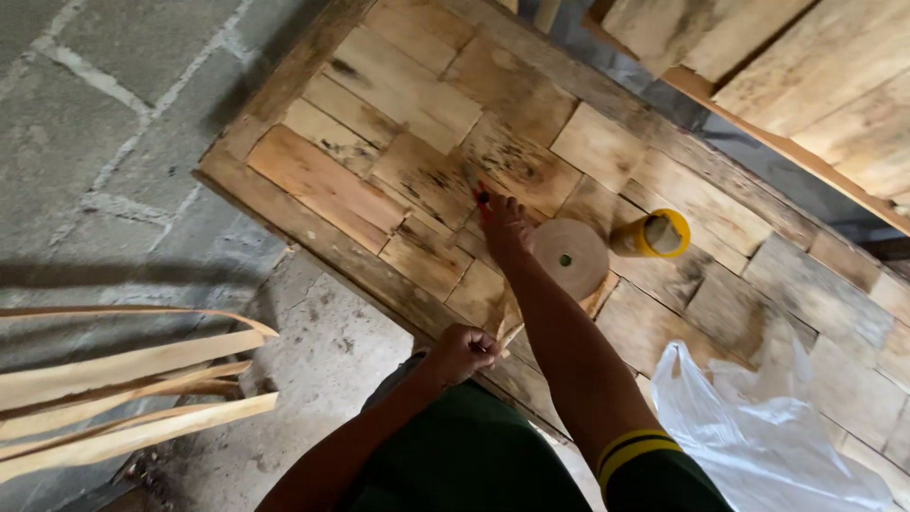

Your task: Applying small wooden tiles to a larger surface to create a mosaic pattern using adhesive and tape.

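Note:
A large wooden panel (313, 180) made of patchwork veneer pieces lies tilted across the view. My right hand (502, 228) reaches out over it and grips a small red and black tool, its tip on the veneer. My left hand (462, 351) is closed near the panel's front edge, pinching the end of a thin wooden strip (512, 332). A round roll of brown paper tape (567, 256) lies on the panel just right of my right hand. A yellow-rimmed container (654, 234) lies on its side beyond the roll.
A white plastic bag (758, 427) rests on the panel's lower right. Several long thin wood strips (123, 389) lie on the concrete floor at the left. Another wooden panel (825, 85) stands at the upper right.

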